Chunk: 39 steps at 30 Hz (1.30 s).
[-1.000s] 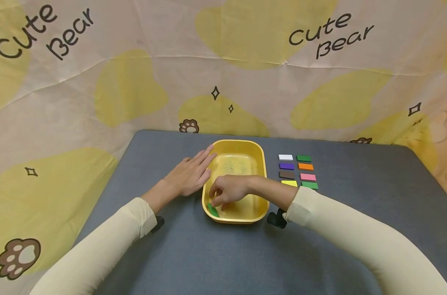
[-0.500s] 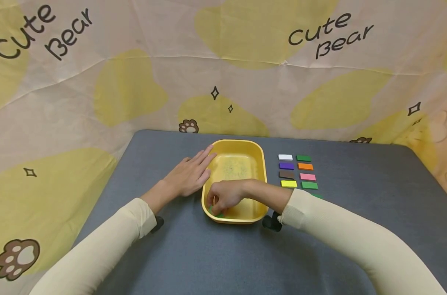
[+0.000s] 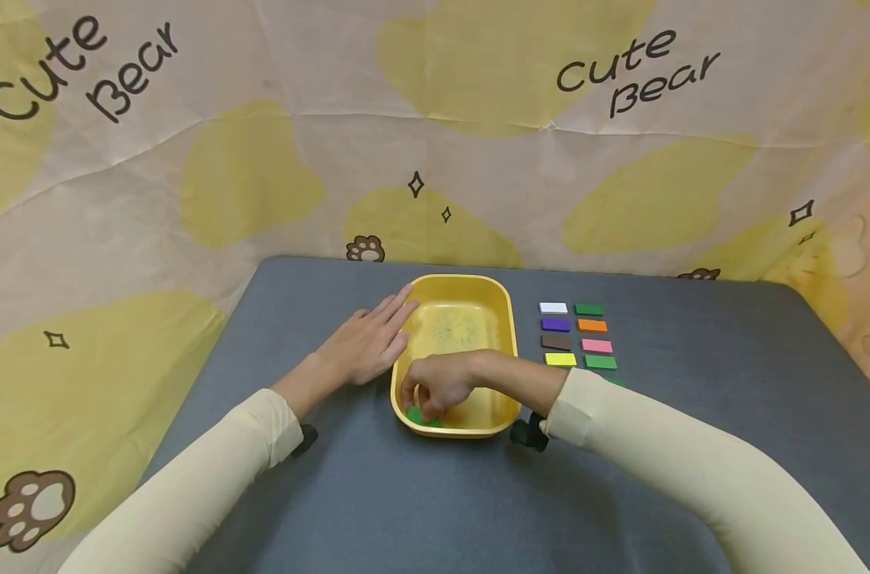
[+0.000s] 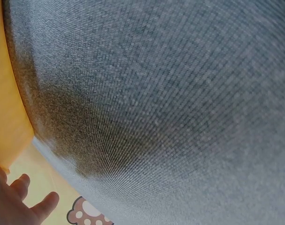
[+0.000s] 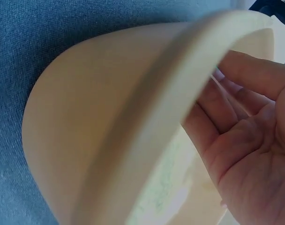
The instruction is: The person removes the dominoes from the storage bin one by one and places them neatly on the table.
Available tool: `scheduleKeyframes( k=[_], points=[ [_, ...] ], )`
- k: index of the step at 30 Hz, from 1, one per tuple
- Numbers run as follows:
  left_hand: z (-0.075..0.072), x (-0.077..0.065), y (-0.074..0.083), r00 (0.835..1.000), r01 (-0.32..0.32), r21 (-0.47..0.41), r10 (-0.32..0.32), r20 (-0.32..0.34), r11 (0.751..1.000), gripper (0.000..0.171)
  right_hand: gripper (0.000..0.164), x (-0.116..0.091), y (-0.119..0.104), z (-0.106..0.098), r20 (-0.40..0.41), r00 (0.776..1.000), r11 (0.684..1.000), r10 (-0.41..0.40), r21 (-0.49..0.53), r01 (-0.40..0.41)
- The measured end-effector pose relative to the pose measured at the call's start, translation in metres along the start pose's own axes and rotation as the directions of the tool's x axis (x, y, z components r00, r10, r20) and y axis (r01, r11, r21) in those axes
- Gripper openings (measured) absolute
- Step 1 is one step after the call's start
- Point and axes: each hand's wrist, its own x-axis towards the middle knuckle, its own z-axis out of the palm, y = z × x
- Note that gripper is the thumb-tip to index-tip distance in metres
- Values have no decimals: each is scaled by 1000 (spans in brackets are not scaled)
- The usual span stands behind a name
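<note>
A yellow plastic tub (image 3: 512, 319) stands on the grey tabletop. My left hand (image 3: 366, 343) lies with straight fingers along the tub's left rim; in the left wrist view some of its fingers (image 4: 49, 202) show beside the tub wall. My right hand (image 3: 442, 383) reaches down into the near left corner, fingers curled round a small flat green block (image 3: 426, 418) that shows below the fingertips. In the right wrist view the right hand (image 5: 248, 136) bends over the tub's rim (image 5: 156, 98), its fingertips and the block hidden behind it.
Right of the tub lie small flat blocks in two columns: white (image 3: 553, 308), purple (image 3: 555, 325), brown (image 3: 556, 342) and yellow (image 3: 560, 359), beside orange (image 3: 592, 326), pink (image 3: 596, 346) and several green ones (image 3: 600, 363). The right forearm crosses in front of them.
The green block has turned from lying along the tub's left corner to lying along its near wall. My right hand has come down over it. My left hand stays put.
</note>
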Motion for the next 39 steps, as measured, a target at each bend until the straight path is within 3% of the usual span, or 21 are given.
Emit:
scheduleKeyframes(
  k=[9, 20, 30, 39],
  points=[
    [0, -1, 1, 1000, 2, 0, -2, 1, 1000, 55, 13, -15, 4, -14, 15, 1000, 999, -22, 50, 21],
    [-1, 0, 2, 1000, 7, 28, -7, 5, 1000, 55, 5, -49, 13, -39, -104, 993, 999, -46, -25, 44],
    [1, 1, 1, 1000, 14, 32, -14, 17, 999, 56, 4, -85, 26, -56, -178, 983, 999, -46, 9, 49],
    [0, 0, 1, 1000, 5, 16, -6, 19, 1000, 56, 23, -119, 41, -64, -250, 966, 997, -59, 23, 67]
  ],
)
